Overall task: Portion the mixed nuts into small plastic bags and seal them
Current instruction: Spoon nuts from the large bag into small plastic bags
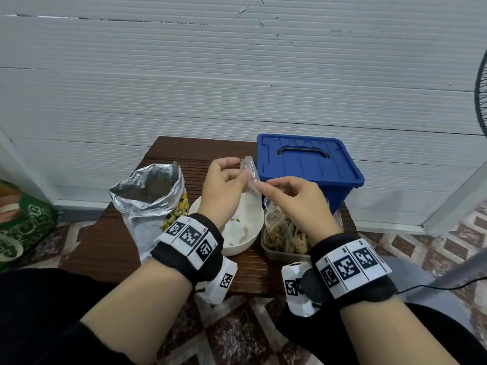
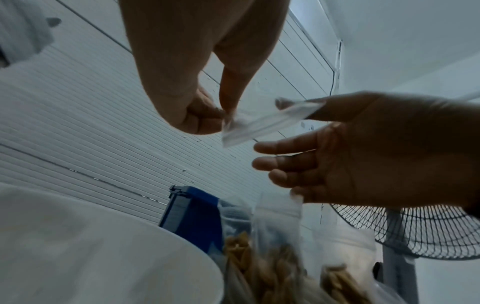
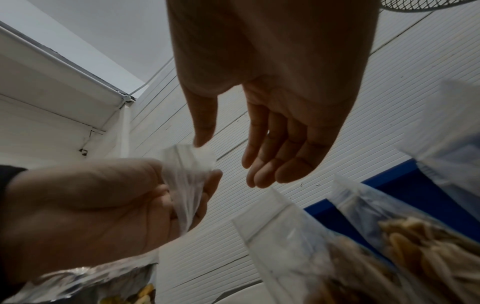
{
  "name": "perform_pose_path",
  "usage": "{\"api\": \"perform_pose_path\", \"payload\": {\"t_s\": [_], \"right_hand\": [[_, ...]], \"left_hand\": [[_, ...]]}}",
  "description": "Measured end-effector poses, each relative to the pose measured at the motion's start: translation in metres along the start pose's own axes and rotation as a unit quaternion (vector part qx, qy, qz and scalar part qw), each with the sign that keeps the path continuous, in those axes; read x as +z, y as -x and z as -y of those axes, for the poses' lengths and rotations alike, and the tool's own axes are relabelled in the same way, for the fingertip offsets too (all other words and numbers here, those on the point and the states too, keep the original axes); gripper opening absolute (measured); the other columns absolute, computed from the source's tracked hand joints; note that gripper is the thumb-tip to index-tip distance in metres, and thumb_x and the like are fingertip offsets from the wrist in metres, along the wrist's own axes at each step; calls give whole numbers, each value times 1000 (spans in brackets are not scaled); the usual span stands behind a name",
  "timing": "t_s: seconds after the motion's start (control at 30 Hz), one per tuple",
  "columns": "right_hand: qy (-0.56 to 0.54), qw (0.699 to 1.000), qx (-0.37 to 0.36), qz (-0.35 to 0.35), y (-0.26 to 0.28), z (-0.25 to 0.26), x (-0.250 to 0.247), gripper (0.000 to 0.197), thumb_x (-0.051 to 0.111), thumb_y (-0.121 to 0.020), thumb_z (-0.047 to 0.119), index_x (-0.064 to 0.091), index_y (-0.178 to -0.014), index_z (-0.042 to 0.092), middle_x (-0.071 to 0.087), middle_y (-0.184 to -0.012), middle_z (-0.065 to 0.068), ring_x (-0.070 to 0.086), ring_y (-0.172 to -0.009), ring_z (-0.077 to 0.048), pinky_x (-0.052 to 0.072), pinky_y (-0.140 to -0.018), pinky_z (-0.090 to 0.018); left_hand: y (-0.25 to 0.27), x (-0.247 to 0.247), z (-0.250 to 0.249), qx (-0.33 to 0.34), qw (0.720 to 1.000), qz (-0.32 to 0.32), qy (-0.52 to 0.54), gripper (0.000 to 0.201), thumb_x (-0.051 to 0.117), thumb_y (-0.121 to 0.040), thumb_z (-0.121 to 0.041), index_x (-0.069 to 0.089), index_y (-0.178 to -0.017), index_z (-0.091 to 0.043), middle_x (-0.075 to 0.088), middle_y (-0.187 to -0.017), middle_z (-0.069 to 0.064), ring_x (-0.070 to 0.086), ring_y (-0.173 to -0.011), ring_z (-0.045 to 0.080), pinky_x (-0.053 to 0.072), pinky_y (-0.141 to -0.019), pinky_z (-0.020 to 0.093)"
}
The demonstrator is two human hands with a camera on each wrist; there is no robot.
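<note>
A small clear plastic bag (image 1: 249, 175), empty and crumpled, hangs in the air above the white bowl (image 1: 252, 241), pinched at its lower part between thumb and curled fingers of the left hand (image 1: 224, 191); the right hand (image 1: 297, 204) meets its upper edge with the thumb tip, and its other fingers lie relaxed and nearly straight, gripping nothing. The bowl sits mid-surface with a few scraps in it, its rim just beside a metal tray (image 1: 284, 255) on the right that holds filled bags of nuts (image 1: 286, 233) standing upright. Behind the tray a blue lidded box (image 1: 308, 167) reaches the back right corner of the dark slatted surface (image 1: 105, 246). Left of the bowl, touching or nearly so, an open foil bag of mixed nuts (image 1: 150, 198) stands with its mouth wide. Bare room remains along the front left and the back left of the surface. A fan (image 1: 481, 96) stands at the far right, well apart
</note>
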State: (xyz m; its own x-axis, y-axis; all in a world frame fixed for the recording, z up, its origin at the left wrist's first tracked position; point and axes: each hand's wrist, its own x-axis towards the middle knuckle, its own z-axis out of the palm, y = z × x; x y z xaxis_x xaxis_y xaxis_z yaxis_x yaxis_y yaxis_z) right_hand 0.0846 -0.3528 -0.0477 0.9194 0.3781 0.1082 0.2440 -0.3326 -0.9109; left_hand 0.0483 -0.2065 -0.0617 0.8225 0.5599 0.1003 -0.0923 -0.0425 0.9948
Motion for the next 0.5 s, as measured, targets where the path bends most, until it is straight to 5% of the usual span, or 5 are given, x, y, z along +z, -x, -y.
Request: {"api": "perform_pose_path", "payload": {"t_s": [0.1,0.23,0.37,0.5], "right_hand": [[-35,999,-5,31,2,1,0,32,76,-73,48,74,-86,19,72,-82,1,67,-79,-11,52,-72,-22],[-30,999,-20,25,-1,-1,-2,17,68,-87,20,71,-72,10,69,-66,4,65,-63,-6,47,-59,-14],[-50,998,11,36,-2,-1,-5,29,59,-93,22,68,-75,2,67,-58,7,62,-56,-5,44,-53,-13],[-62,998,20,19,-1,0,-5,36,55,-95,26,67,-78,-2,65,-57,5,58,-53,-3,45,-56,-17]], "left_hand": [[2,1,0,-5,1000,-8,22,22,60,-94,-13,51,-112,-21,71,-97,7,69,-95,20,55,-86,32],[6,0,-4,-5,999,8,34,19,58,-96,-18,55,-114,-15,69,-85,0,72,-83,15,54,-72,24],[5,-5,-5,0,999,-8,31,12,58,-96,-24,59,-90,-14,69,-82,1,70,-75,13,52,-68,25],[8,-9,-7,2,999,13,31,17,52,-98,-22,57,-88,-10,69,-74,-4,71,-72,11,53,-66,22]]}}
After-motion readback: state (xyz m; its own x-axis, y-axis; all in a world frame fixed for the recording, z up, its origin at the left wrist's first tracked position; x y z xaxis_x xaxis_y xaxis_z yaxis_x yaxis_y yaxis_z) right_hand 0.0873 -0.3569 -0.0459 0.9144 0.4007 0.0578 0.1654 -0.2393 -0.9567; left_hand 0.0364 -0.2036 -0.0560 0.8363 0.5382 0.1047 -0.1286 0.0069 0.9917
